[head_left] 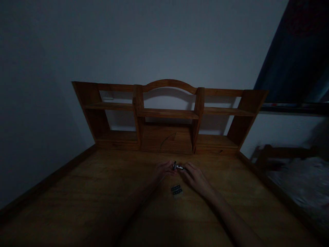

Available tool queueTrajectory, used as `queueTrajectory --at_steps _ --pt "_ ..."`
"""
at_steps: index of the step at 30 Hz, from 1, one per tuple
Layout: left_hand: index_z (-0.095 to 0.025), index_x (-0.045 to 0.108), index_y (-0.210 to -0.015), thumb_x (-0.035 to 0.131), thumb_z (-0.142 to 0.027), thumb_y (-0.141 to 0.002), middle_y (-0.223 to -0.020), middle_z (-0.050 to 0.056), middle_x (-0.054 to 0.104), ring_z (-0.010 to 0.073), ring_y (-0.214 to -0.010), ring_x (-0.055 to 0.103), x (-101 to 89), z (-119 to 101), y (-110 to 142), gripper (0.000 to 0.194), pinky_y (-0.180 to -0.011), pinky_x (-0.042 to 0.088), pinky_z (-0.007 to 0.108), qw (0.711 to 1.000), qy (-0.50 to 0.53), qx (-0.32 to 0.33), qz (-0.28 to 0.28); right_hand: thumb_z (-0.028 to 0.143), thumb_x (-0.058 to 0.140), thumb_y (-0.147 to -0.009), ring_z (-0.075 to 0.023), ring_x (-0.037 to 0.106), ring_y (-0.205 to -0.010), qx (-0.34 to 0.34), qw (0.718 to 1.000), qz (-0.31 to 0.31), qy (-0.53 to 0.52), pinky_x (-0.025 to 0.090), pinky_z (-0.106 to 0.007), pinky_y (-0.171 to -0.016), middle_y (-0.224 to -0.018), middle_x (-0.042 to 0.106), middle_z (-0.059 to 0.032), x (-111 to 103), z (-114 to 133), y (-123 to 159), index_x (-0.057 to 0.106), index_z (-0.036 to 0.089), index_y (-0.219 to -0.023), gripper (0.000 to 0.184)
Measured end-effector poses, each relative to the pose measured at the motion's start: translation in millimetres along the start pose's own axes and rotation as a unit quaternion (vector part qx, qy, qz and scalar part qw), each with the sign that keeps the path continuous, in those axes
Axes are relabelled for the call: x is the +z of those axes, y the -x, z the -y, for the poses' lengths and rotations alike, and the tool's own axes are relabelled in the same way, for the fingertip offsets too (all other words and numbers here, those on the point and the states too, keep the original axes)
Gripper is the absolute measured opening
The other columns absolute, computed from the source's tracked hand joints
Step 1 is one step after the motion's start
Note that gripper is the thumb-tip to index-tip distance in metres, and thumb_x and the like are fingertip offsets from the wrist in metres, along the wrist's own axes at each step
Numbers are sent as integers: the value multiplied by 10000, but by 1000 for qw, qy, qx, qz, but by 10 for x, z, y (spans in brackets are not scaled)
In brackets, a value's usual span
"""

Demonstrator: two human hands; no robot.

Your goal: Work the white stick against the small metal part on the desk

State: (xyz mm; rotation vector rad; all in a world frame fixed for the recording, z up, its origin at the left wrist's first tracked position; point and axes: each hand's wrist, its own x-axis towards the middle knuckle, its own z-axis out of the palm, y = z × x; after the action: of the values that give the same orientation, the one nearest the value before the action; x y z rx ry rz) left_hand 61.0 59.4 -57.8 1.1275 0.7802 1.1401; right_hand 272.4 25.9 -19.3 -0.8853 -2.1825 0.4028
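In the middle of the desk, my right hand (194, 175) grips the dark handle of a razor (180, 167), whose silver neck catches the light. The razor's dark crosswise head points left. My left hand (166, 168) is at that head, its fingers closed around its edge; the dim light hides the exact grip. Just below the hands, a small clear-edged pack of dark razor cartridges (177, 190) lies flat on the wood.
The wooden desk (102, 192) has a raised rim on both sides. Along its back stands a wooden shelf unit (168, 113) against a pale wall. To the right are a dark curtain (298, 51) and pale bedding (303, 181). The room is dim.
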Motion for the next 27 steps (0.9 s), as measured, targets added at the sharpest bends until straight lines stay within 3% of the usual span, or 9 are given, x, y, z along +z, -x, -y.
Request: queueTrajectory --at_steps 5,15,20,27 --pt "-105 740 -875 807 -499 -684 -757 61 723 188 -697 658 28 -11 22 442 -737 518 321 999 -39 9 -2 256 529 -976 -181 636 -930 -26 999 35 9 498 -279 -828 -1028 650 -52 -27 19 12 665 244 -1105 187" --pt "-118 741 -951 736 -598 -716 -776 66 736 222 -737 681 5 3 41 534 -747 544 361 998 -67 11 -13 251 543 -973 -184 652 -974 -13 999 32 1 498 -274 -848 -1071 686 -52 38 -2 20 650 243 -1144 201" --pt "-127 750 -960 787 -535 -691 -899 80 758 253 -861 699 47 -42 59 489 -850 536 387 998 -56 15 -26 242 517 -980 -197 649 -978 -4 1000 16 16 500 -302 -855 -1079 683 -56 33 -58 26 642 249 -1162 221" --pt "-102 750 -943 806 -442 -709 -899 107 756 282 -881 703 0 9 47 417 -900 524 453 1000 7 18 8 264 524 -979 -192 647 -1031 -10 1000 10 -8 495 -299 -901 -1131 681 -55 28 1 22 634 250 -1180 229"
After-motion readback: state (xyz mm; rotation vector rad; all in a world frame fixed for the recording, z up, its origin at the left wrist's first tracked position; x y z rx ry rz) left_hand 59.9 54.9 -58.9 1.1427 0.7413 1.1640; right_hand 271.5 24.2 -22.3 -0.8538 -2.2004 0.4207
